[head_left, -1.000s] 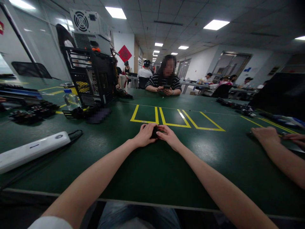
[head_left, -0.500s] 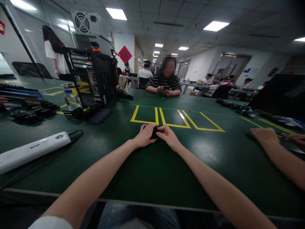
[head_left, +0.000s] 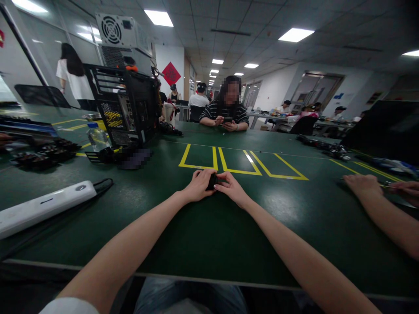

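Note:
My left hand [head_left: 199, 186] and my right hand [head_left: 231, 187] meet in the middle of the dark green table [head_left: 209, 235], just in front of the yellow taped boxes [head_left: 242, 163]. Both hands curl around a small black object [head_left: 212, 181] held between them; most of it is hidden by my fingers. My forearms stretch out from the near table edge.
A white power strip [head_left: 42, 207] lies at the left. An open black computer case [head_left: 126, 109] stands behind it, with black parts [head_left: 42, 155] and a water bottle [head_left: 96, 136] nearby. Another person's hands [head_left: 369, 185] rest at the right. A person sits across the table [head_left: 225, 114].
My hands have stayed together on the small black object. A person in white at the far left has walked further left.

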The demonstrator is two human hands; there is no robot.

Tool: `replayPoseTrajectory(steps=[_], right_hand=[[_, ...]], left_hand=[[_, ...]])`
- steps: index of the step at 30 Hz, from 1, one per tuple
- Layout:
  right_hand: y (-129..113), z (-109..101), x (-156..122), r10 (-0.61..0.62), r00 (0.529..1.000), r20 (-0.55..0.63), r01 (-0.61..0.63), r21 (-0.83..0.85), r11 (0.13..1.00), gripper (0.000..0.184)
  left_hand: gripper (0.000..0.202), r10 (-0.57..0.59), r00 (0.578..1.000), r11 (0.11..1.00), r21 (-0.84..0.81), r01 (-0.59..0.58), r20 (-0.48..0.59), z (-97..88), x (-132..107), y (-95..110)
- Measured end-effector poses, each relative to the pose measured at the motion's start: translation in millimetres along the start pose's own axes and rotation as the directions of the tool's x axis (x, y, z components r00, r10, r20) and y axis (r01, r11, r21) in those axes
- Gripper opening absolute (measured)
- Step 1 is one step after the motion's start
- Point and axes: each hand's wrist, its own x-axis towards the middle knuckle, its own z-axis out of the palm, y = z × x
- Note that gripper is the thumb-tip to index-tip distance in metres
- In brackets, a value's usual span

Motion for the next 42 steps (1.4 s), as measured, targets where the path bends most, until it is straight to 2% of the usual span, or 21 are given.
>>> replayPoseTrajectory(steps=[4,9,16,21,25,32,38,42], right_hand=[[-1.0,0.9,0.6,0.020,0.999,-0.041,-0.020,-0.014,1.000,0.022],[-2.4,1.7,2.4,0.007,0.998,-0.055,-0.009,-0.020,1.000,0.030],[-6.5,2.5,0.1,0.003,1.000,0.017,-0.003,0.000,1.000,0.030],[-5.0,4.6,-2.1,-0.018,1.000,-0.007,0.018,-0.022,1.000,0.025],[-1.3,4.5,0.2,0.003,0.998,-0.056,-0.005,-0.032,0.999,0.019],[-2.4,1.8,2.1,0.081,0.996,-0.034,-0.081,-0.016,0.997,0.029],[-3.5,1.7,-0.9,-0.016,1.000,-0.006,0.016,-0.008,1.000,0.028],[-1.5,2.9,-0.7,0.031,0.999,-0.044,-0.031,-0.002,1.000,0.023]], left_hand=[[0.055,0.001,1.000,1.000,0.003,-0.001,0.006,-1.1,0.0,0.4],[0.055,-0.008,1.000,1.000,0.004,0.008,0.013,-1.6,0.1,1.2],[0.052,-0.023,0.999,1.000,-0.009,0.023,0.033,-4.0,0.2,2.8],[0.052,-0.022,0.999,1.000,-0.007,0.022,0.029,-2.5,0.7,2.0],[0.054,-0.023,1.000,1.000,-0.001,0.023,0.014,-0.4,1.5,1.5],[0.054,-0.015,1.000,1.000,0.001,0.015,0.017,-1.4,0.8,1.4],[0.053,-0.018,1.000,1.000,-0.005,0.018,0.023,-1.9,0.5,1.1],[0.053,-0.024,0.999,1.000,-0.007,0.024,0.025,-2.4,1.1,2.1]])
